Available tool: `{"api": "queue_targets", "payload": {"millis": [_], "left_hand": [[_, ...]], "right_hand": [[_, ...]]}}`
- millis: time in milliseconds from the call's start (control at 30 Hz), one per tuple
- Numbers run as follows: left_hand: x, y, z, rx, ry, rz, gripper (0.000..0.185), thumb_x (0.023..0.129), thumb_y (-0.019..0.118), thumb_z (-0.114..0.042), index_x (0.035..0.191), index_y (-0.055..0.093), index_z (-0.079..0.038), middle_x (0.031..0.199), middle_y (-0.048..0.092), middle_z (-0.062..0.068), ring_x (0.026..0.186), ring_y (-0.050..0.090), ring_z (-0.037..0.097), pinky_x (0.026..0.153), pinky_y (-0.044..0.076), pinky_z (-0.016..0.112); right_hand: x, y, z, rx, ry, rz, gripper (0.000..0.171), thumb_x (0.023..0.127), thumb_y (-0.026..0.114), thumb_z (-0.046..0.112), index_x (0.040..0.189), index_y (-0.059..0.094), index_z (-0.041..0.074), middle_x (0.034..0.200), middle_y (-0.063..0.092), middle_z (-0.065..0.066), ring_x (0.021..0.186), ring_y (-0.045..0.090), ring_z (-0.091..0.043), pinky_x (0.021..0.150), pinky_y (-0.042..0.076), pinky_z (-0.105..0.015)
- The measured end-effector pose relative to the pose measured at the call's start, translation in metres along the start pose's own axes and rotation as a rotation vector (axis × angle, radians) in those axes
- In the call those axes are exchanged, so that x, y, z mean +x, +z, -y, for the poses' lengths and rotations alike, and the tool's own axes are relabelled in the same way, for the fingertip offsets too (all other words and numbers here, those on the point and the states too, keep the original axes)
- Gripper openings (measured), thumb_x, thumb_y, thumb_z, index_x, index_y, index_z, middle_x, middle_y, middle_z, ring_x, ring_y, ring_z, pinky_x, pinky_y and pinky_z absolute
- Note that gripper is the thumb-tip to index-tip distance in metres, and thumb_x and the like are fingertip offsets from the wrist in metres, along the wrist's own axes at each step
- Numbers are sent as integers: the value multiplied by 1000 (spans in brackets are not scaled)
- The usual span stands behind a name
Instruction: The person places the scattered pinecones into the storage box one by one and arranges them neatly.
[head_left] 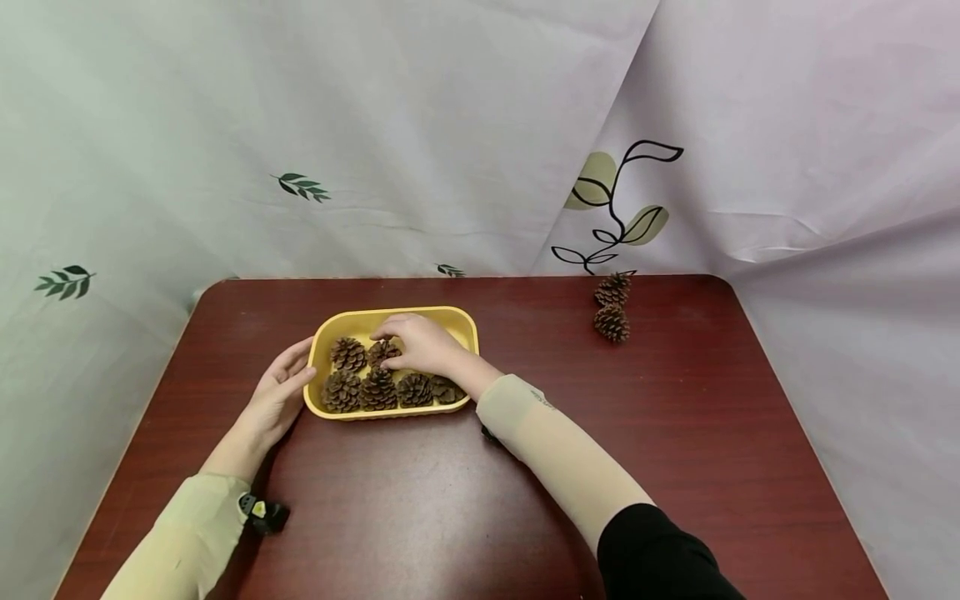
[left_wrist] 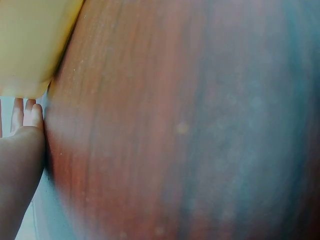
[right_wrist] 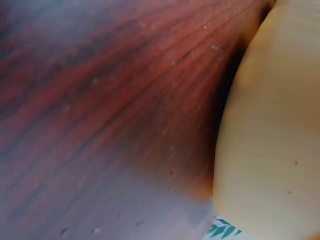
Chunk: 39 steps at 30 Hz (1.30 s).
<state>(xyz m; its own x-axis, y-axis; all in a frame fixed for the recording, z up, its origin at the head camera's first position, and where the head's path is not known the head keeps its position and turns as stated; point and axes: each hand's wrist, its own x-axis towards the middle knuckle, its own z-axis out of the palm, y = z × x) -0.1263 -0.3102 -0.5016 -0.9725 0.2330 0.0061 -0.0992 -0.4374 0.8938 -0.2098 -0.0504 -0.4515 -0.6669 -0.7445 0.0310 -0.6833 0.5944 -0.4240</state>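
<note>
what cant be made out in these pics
- Head view: part of one pine cone, covered by the right hand.
- Head view: the left sleeve's far end, cut off by the bottom edge.
- Left wrist view: the tray's inside, hidden by its wall; its full outline, cut off by the frame.
- Right wrist view: much of the table's grain, blurred.

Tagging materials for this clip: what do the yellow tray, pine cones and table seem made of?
Yellow tray: probably smooth plastic, going by its even-coloured, rounded walls. Pine cones: apparently natural, matte and woody, with overlapping brown scales. Table: wood or wood-look laminate, slightly glossy: grain streaks, pale sheen.
</note>
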Motion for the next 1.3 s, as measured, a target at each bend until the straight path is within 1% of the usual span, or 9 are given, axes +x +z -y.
{"api": "queue_targets", "payload": {"millis": [133,333,467,600,833,967,1100,1233,1300], "left_hand": [[-1,1,0,15,-3,-6,48,97,36,10,143,34,-4,131,54,0,114,57,11,89,50,22],[-1,1,1,9,1,-5,48,97,37,10,143,34,-4,131,54,0,114,57,11,89,50,22],[-1,1,2,3,12,-2,48,96,36,11,143,34,-3,131,54,1,113,57,12,89,50,23],[0,0,3,-1,15,-1,48,96,36,11,142,35,-4,131,55,1,113,57,12,89,50,23],[-1,-1,2,-8,19,0,47,96,37,11,141,37,-4,131,55,1,113,58,12,89,50,23],[-1,-1,2,-15,20,9,47,96,38,11,142,36,-3,131,55,2,113,58,13,89,50,23],[0,-1,1,-9,19,15,48,96,37,10,142,36,-3,132,55,1,114,57,13,90,50,23],[0,-1,1,-6,17,14,48,97,36,11,142,37,-4,132,55,1,114,57,13,90,50,23],[0,-1,1,-6,19,12,48,97,36,11,142,37,-5,132,55,1,114,57,13,90,50,23]], "right_hand": [[-8,-7,1,42,-1,-21,47,85,69,40,126,59,21,128,57,5,120,50,-10,105,37,-24],[-25,-20,-1,94,-1,-99,46,84,71,36,125,60,19,126,59,5,124,49,-12,108,33,-25],[-38,-27,-6,142,-14,-195,44,82,73,33,123,62,19,122,61,5,121,50,-11,106,35,-24],[-53,-34,-11,205,-17,-291,43,80,75,30,121,64,18,119,62,5,113,54,-10,100,40,-25],[-77,-49,-26,270,-27,-448,40,80,76,27,117,66,14,114,64,3,108,57,-11,98,42,-24],[-93,-57,-38,308,-27,-552,39,78,78,19,114,67,12,112,65,2,108,57,-12,99,42,-25],[-109,-64,-52,346,7,-625,36,78,78,17,112,68,12,111,66,1,108,58,-13,98,43,-28],[-124,-70,-65,358,54,-660,36,80,77,23,113,68,14,111,66,2,108,58,-12,97,44,-30],[-131,-73,-72,347,76,-672,36,80,77,24,113,68,14,112,66,3,109,58,-12,98,44,-30]]}}
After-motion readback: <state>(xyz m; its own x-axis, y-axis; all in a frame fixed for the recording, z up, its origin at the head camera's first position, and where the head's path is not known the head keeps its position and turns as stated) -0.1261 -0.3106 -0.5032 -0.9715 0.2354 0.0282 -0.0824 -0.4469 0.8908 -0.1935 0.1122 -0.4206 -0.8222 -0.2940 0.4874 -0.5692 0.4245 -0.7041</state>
